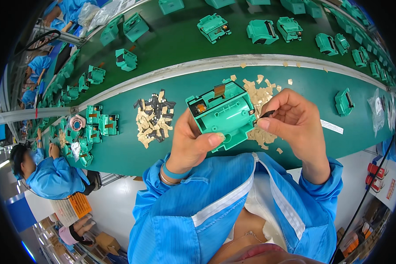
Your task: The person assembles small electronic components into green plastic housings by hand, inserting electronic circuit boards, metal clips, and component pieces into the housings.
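Observation:
A green plastic housing [224, 116] with a smooth curved trough is tilted up in front of my chest. My left hand [187, 143] grips it by its left side, the thumb lying over the lower edge. A brown flat strip [219, 90] sticks up from its far side, and a copper-coloured part shows in its left corner. At the housing's right edge, my right hand [295, 121] pinches a small black piece [267, 114] between thumb and index finger. The piece is close against that edge; whether it touches, I cannot tell.
Tan paper scraps [262, 94] lie behind and beneath the housing. Left of it is a heap of small black and tan pieces [154, 116]. Another green housing [344, 102] stands at right. Beyond a metal rail [163, 79], several housings stand on a green belt. A co-worker [53, 176] sits at left.

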A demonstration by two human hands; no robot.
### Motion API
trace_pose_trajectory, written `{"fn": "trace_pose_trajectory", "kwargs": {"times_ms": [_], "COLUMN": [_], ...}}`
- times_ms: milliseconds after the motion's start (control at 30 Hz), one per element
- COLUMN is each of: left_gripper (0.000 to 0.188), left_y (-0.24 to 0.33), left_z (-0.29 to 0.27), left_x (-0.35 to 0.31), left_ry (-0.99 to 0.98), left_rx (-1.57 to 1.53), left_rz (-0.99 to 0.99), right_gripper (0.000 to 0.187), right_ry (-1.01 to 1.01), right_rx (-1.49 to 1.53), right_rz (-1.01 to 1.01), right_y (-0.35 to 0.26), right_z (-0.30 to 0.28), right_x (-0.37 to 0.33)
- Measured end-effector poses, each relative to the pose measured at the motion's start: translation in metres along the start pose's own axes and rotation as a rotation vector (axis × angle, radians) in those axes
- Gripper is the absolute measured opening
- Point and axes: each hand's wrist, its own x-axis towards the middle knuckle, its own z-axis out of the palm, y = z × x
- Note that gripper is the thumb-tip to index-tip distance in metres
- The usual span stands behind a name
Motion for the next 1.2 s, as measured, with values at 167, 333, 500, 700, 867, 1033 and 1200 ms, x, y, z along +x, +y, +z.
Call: {"fn": "trace_pose_trajectory", "kwargs": {"times_ms": [167,333,500,700,867,1033,1200], "left_gripper": [0.066,0.066,0.066,0.064,0.063,0.064,0.064], "left_y": [0.0011,0.0029,0.0043,0.0055,0.0052,0.006,0.0058], "left_z": [0.0017,0.0037,0.007,0.0041,0.0001,0.0007,0.0017], "left_x": [0.0002,-0.0004,-0.0019,-0.0026,-0.0017,-0.0018,-0.0008], "left_ry": [-0.001,0.002,0.019,0.04,0.04,0.045,0.047], "left_rx": [0.003,0.007,0.05,0.096,0.041,0.069,0.071], "left_rz": [-0.001,-0.012,0.01,0.009,0.017,0.01,0.002], "right_gripper": [0.018,0.018,0.018,0.018,0.018,0.017,0.017], "right_ry": [0.034,0.065,0.088,0.098,0.086,0.069,0.074], "right_rx": [-0.03,-0.109,-0.181,-0.049,-0.068,-0.093,-0.105], "right_rz": [-0.013,-0.05,-0.103,-0.064,-0.043,-0.049,-0.063], "right_y": [0.0018,0.0015,0.0001,-0.0027,-0.0032,0.0012,0.0029], "right_z": [0.0034,0.0062,0.0087,0.0092,0.0085,0.0075,0.0076], "right_x": [-0.0006,-0.0023,-0.004,-0.0072,-0.0054,-0.0015,0.0005]}}
